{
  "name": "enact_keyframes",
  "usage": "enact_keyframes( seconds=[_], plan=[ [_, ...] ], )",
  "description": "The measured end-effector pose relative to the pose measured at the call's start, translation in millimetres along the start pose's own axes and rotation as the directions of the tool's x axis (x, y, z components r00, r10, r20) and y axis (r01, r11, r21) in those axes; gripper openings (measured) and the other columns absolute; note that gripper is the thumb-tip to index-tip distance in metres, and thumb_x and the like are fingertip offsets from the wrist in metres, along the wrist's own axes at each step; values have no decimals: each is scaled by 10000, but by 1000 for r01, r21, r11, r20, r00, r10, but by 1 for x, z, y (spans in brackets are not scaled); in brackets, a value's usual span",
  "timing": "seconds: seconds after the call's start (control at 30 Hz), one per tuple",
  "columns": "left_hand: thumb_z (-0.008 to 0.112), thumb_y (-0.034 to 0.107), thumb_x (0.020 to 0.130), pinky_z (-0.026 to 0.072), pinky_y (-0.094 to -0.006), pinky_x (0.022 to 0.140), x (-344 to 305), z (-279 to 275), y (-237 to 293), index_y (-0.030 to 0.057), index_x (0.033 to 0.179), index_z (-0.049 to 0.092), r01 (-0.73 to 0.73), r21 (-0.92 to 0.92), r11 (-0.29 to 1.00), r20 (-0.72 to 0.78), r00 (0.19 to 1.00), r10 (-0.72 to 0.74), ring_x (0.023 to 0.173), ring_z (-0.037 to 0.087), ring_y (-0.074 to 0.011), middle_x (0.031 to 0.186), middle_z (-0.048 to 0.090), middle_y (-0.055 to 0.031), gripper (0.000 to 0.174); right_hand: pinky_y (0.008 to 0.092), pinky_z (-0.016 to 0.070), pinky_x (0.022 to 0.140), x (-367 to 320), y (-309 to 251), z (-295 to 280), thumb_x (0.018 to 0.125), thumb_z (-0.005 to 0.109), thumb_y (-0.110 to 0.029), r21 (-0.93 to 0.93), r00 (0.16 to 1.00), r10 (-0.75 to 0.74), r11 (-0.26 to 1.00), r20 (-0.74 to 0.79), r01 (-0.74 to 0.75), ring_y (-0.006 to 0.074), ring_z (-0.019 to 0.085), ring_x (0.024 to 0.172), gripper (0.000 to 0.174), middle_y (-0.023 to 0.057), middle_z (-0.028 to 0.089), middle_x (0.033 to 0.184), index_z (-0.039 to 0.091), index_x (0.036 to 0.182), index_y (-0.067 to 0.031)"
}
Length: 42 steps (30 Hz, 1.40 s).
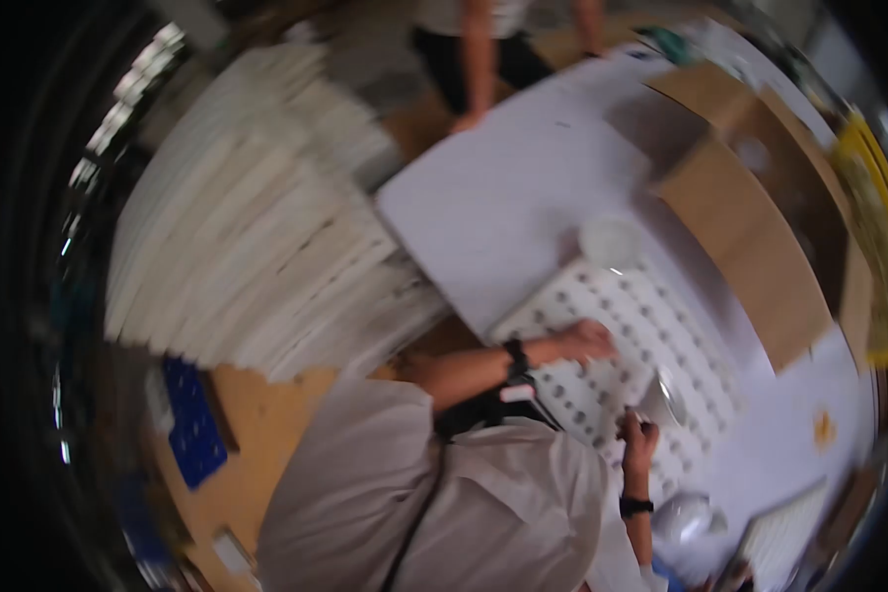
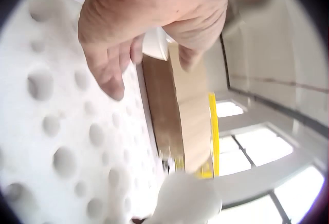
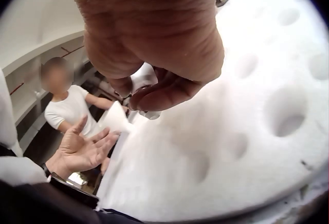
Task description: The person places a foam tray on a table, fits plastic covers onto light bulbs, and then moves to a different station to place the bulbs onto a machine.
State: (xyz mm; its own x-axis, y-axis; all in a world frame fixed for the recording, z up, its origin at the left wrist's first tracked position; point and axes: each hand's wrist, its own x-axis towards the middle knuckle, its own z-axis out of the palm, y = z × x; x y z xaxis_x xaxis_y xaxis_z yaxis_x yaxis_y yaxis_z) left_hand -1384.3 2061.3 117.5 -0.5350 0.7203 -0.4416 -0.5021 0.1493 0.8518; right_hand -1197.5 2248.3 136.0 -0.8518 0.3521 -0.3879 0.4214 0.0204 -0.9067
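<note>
Left hand [image 1: 586, 341] loosely extended over holed foam [image 1: 651, 326] — right hand [image 1: 640, 441] gripping a white piece [image 1: 660, 401].

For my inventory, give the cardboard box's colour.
The cardboard box is brown, best seen in the head view.

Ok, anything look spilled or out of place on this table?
One thing: an orange patch on the pale table, near the cardboard box. It stands out against the plain surface, though blur hides whether it's a spill or a scrap.
</note>
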Motion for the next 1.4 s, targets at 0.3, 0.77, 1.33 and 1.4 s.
enact_keyframes(
  seconds=[0.3, 0.77, 1.33, 1.4],
  plan=[
    [791, 194, 461, 486, -339, 816, -66, 66, -6, 10, 1036, 583, -380, 200, 903, -367, 826, 428, 900, 617, -272, 959, 645, -154, 639, 244, 427, 503, 42, 4, 63, 810, 587, -58, 120, 854, -355, 935, 380, 335, 141, 516, 609, 265, 112, 564, 855, 495, 1023, 70],
    [781, 171, 519, 450, -338, 868, -61, 81, -25, 35, 1114, 528, -417, 346, 841, -355, 771, 528, 975, 583, -255, 1024, 626, -134, 661, 279, 457, 710, 34, 11, 52, 835, 557, -17, 121, 818, -363, 930, 447, 347, 173, 537, 819, 250, 126, 567, 951, 495, 1022, 137],
    [704, 52, 678, 509, -267, 603, -19, 44, 17, 2, 962, 614, -91, 413, 906, 46, 996, 80, 652, 624, -115, 805, 661, -60, 302, 297, 501, 632, -120, -51, -52, 781, 627, -64, -335, 868, -204, 941, -452, 46, 206, 629, 722, 246, 125, 633, 848, 595, 1019, -12],
    [719, 67, 653, 508, -290, 679, 1, 58, -5, 5, 944, 622, -166, 474, 865, 143, 984, 111, 735, 631, -141, 830, 663, -65, 313, 301, 503, 631, -141, -10, -103, 761, 651, -67, -425, 705, -270, 904, -656, -50, 210, 629, 729, 274, 108, 640, 854, 594, 1025, -26]
  ],
)
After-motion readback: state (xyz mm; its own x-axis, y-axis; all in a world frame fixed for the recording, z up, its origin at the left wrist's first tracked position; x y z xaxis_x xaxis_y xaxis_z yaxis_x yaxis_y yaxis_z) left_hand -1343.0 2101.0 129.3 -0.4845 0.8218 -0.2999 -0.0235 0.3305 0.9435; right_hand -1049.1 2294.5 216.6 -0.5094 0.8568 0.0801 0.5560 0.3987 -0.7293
